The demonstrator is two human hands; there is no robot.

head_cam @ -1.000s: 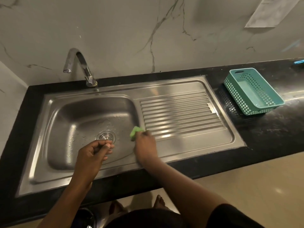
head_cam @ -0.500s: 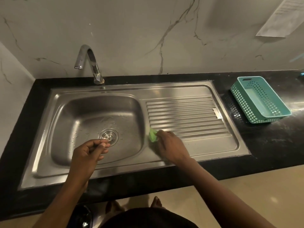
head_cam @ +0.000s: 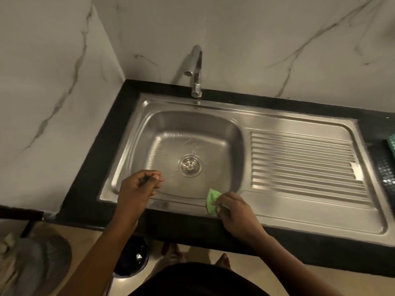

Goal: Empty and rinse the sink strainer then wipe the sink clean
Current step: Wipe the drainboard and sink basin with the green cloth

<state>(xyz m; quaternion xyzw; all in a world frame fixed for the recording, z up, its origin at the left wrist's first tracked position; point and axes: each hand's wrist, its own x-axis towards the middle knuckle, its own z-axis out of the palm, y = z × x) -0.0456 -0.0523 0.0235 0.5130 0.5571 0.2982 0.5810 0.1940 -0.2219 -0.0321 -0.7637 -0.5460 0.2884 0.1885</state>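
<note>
The steel sink [head_cam: 149, 124] has a wet basin with the round strainer [head_cam: 190, 165] seated in its drain. My right hand [head_cam: 235, 212] presses a small green cloth [head_cam: 212, 201] onto the sink's front rim, at the basin's near right corner. My left hand [head_cam: 136, 189] hovers over the near left of the basin with its fingers curled closed; something thin and dark may be pinched in them, but I cannot make it out. The ribbed drainboard [head_cam: 303, 165] lies to the right of the basin.
The tap [head_cam: 196, 71] stands behind the basin against the marble wall. A black counter [head_cam: 102, 146] frames the sink. A teal basket [head_cam: 392, 144] peeks in at the right edge. On the floor below sit a dark bin [head_cam: 132, 257] and a grey round object [head_cam: 49, 257].
My right hand slid the green cloth from the drainboard's left edge to the front rim near the basin corner. The view swung left. My left hand stayed curled over the basin.
</note>
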